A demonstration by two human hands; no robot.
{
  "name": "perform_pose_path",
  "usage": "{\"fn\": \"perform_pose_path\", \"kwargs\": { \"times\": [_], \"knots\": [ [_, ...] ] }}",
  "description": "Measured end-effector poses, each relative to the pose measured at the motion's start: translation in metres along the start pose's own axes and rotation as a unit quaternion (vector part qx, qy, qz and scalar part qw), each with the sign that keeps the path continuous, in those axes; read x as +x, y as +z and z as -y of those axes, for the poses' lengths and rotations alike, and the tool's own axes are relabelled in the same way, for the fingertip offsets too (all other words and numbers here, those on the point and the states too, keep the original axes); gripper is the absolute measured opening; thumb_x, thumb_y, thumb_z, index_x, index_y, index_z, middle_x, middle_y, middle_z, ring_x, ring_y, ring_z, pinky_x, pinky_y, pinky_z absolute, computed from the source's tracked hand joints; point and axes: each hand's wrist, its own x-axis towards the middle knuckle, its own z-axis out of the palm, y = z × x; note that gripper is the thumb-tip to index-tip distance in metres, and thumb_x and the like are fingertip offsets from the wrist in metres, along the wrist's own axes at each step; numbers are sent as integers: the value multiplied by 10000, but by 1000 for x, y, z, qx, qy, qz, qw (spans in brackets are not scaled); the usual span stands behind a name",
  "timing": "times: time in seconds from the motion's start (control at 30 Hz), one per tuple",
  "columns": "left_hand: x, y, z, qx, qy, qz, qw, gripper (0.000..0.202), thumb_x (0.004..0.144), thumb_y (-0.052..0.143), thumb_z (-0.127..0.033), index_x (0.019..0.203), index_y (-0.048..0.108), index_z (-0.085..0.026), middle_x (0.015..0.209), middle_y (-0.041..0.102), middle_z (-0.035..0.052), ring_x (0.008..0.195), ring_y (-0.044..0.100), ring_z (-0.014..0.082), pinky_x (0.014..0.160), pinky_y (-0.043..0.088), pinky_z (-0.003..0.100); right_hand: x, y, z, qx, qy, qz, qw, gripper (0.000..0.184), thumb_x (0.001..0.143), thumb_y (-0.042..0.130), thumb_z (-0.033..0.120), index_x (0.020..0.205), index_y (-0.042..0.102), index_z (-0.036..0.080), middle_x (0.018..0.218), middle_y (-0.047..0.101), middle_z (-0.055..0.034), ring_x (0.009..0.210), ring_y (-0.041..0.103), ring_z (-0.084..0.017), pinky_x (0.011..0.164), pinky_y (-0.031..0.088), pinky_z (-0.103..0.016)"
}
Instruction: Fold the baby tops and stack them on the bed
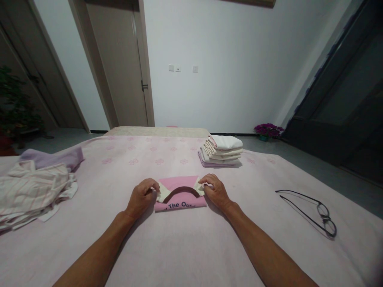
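A pink paper or cloth bag-like folded garment [179, 198] lies in front of me, with cream corners, a curved brown band and dark lettering reading "The Ou". At its left end, my left hand [144, 195] pinches the cream corner between thumb and fingers. My right hand [216, 191] grips the cream corner at the opposite end in the same way. Both hands rest low, close to the bed-like covered surface. The garment's underside is hidden.
A stack of folded clothes [223, 150] sits beyond my right hand. Loose striped and purple clothes [36, 183] are heaped at the left. Black-framed eyeglasses [320, 215] lie at the right on the pink floral cover [179, 251].
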Motion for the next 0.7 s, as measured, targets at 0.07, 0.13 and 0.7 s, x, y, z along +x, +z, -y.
{"fn": "perform_pose_path", "kwargs": {
  "times": [0.07,0.13,0.7],
  "knots": [
    [-1,0,-6,-6,16,-8,1000,242,811,441,-108,898,648,-201,946,668,64,921,621,201,853,501,330,-1,-1,6,-11,-35,25,999,334,759,484,73,955,707,225,931,685,-48,928,585,-217,885,447,-365],
    [-1,2,-14,8,54,34,998,300,913,443,-189,1139,640,-199,1103,662,94,1034,608,214,922,483,348,-2,-1,10,-52,-73,88,992,344,797,508,99,1035,718,232,942,691,-51,915,576,-217,874,434,-365],
    [-3,7,-43,175,143,213,951,361,751,595,-114,1095,613,-220,1066,631,70,965,567,233,844,460,347,-5,0,15,-89,-53,139,985,302,729,491,70,861,725,208,781,653,-35,819,541,-202,791,407,-324]
  ]
}}
